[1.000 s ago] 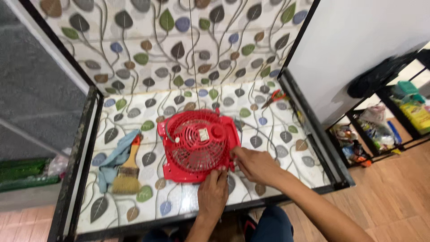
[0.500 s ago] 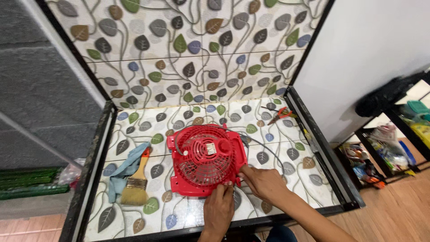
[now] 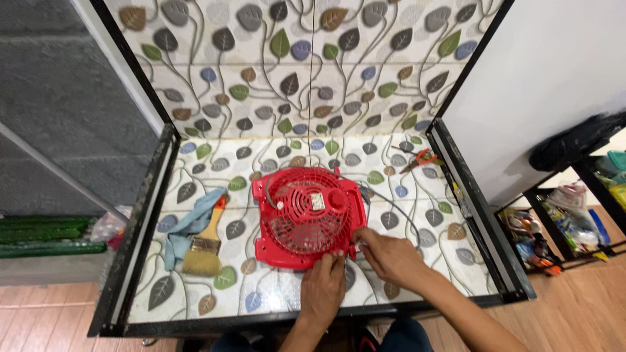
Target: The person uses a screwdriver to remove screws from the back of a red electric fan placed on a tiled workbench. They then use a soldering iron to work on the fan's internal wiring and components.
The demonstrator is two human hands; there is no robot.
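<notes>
Tiled table (image 3: 404, 274): one red fan housing (image 3: 308, 215), two hands, one brush (image 3: 206, 244).

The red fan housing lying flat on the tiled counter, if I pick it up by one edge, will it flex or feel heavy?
The red fan housing looks like thin moulded plastic with an open grille, so it is probably light and may flex a little. It lies flat, so it should slide, not roll. A grey cord trails from it and could drag. Both the left hand and right hand touch its near edge.

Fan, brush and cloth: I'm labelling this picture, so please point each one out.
Fan (image 3: 306, 212): head view, on the middle of its red grille.
Brush (image 3: 203, 251): head view, on the metal band above the bristles.
Cloth (image 3: 189, 225): head view, on the blue fold left of the brush handle.
</notes>
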